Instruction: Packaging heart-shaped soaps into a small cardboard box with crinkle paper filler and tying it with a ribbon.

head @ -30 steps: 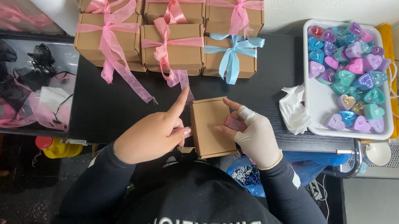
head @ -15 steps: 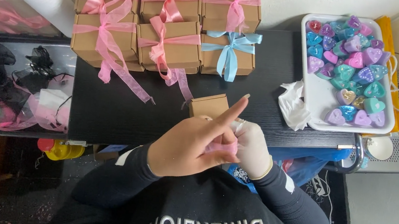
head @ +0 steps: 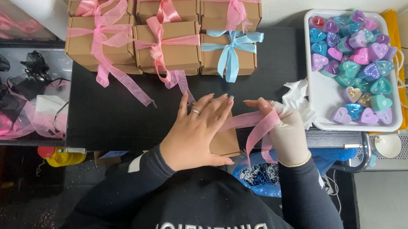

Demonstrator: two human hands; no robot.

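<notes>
Now, at the hands:
Left hand (head: pixel 196 132): flat, fingers spread, pressing on the small brown box (head: pixel 225 142), no longer pointing.
Right hand (head: pixel 285 133): gloved, pinching the pink ribbon (head: pixel 257 127), newly drawn across the box.
Box place: near counter (head: pixel 109 112) edge, mostly hidden.
Stage: likely wrapping begun.
Beyond: beribboned boxes (head: pixel 166 25); tray (head: pixel 317 90) of heart shapes.

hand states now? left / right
Left hand: open, flat on the cardboard box.
Right hand: gloved, closed on the pink ribbon.
</notes>
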